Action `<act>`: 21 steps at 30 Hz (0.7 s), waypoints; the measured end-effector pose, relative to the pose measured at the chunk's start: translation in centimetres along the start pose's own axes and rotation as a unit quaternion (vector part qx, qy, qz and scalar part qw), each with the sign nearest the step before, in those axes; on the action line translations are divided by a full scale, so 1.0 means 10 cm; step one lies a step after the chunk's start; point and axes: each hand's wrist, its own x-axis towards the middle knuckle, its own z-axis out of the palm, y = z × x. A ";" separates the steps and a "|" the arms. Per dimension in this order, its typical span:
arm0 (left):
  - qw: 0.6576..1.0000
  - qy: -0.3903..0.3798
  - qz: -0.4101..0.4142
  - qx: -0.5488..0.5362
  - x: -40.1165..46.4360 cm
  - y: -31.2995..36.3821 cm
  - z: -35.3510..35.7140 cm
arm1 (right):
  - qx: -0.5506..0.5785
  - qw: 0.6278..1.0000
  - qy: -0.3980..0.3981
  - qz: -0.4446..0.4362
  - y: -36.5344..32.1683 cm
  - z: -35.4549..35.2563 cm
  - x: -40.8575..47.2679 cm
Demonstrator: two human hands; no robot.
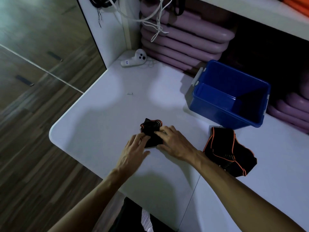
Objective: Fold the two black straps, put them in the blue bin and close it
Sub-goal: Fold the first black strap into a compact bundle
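Note:
A small black strap with orange edging [151, 127] lies bunched on the white table [103, 118] in the middle. My left hand [133, 150] touches its left side with the fingertips. My right hand [173, 142] lies on its right side, fingers pressing down on the fabric. A second, larger black strap with orange trim [229, 152] lies loosely spread to the right, beside my right forearm. The blue bin [215, 102] stands open at the back right, tilted, and looks empty. I see no lid on it.
A white hand controller [134, 58] lies at the table's back left. A small screw [129, 93] sits mid-table. Stacked mauve pads [184, 39] fill the shelf behind the bin. White cords [157, 22] hang above. The table's rounded left edge drops to a wooden floor.

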 end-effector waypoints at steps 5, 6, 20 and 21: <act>0.995 0.017 -0.025 -0.095 0.20 -0.09 -0.13 | 0.143 0.989 -0.001 0.048 0.04 -0.06 0.03; 0.993 0.013 -0.040 -0.110 0.24 -0.12 -0.17 | 0.178 0.982 -0.001 0.067 0.04 -0.08 0.05; 0.891 -0.153 -0.273 -0.330 0.63 -0.31 -0.23 | 0.367 0.908 -0.050 0.195 0.05 -0.23 0.26; 0.897 -0.143 -0.253 -0.334 0.62 -0.31 -0.24 | 0.370 0.907 -0.046 0.196 0.06 -0.19 0.23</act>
